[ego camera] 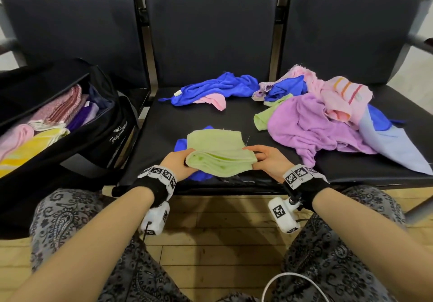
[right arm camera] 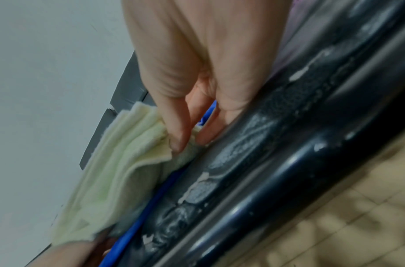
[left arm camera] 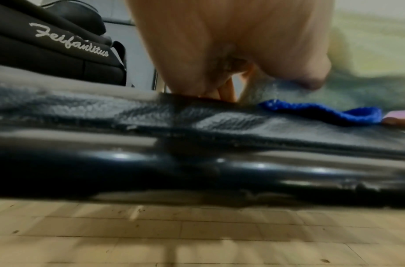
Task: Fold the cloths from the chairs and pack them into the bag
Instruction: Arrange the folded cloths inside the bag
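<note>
A folded light green cloth (ego camera: 218, 154) is held just above the front of the middle chair seat (ego camera: 164, 123). My left hand (ego camera: 179, 162) grips its left end, and my right hand (ego camera: 264, 160) pinches its right end (right arm camera: 174, 144) between thumb and fingers. A blue cloth (ego camera: 181, 146) lies under it on the seat. In the left wrist view my left hand (left arm camera: 231, 54) is blurred beside the green cloth (left arm camera: 368, 50) and the blue cloth (left arm camera: 322, 112). The open black bag (ego camera: 93, 142) stands on the left chair, with several folded cloths (ego camera: 46, 123) inside.
Unfolded cloths lie on the seats: a blue one with a pink one (ego camera: 210, 88) at the middle back, and a heap of purple, pink, blue and green cloths (ego camera: 328, 114) to the right. Chair backs (ego camera: 210, 27) rise behind. Wooden floor (ego camera: 222, 226) lies below.
</note>
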Available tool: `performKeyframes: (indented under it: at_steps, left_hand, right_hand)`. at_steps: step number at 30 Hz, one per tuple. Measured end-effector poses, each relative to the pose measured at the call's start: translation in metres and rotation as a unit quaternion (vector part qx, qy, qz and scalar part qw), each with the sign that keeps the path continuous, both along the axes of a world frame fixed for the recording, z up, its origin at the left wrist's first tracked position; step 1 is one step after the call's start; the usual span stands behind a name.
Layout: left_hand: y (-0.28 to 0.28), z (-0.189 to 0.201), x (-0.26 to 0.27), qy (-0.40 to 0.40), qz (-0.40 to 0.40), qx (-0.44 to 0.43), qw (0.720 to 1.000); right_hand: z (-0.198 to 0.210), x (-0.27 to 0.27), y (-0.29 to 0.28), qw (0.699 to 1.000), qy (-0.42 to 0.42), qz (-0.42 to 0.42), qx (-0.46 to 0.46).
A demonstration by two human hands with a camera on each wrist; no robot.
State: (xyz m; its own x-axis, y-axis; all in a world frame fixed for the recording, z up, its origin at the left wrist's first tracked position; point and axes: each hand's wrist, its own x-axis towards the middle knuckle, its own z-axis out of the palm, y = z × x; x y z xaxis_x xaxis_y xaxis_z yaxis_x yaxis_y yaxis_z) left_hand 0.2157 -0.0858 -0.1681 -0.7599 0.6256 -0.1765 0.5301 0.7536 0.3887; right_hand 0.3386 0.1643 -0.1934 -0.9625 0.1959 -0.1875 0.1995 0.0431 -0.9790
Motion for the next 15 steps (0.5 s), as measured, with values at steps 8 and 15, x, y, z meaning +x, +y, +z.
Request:
performKeyframes:
  at_steps: [8, 15]
  left_hand:
    - [0.005, 0.009, 0.004, -0.069, 0.095, 0.034, 0.992]
    - [0.006, 0.010, -0.004, -0.105, 0.120, 0.037, 0.987]
  right_hand:
    - [0.005, -0.007, -0.010, 0.991, 0.063, -0.082, 0.085]
    - [0.004, -0.026, -0.015, 0.952, 0.077, -0.070, 0.287]
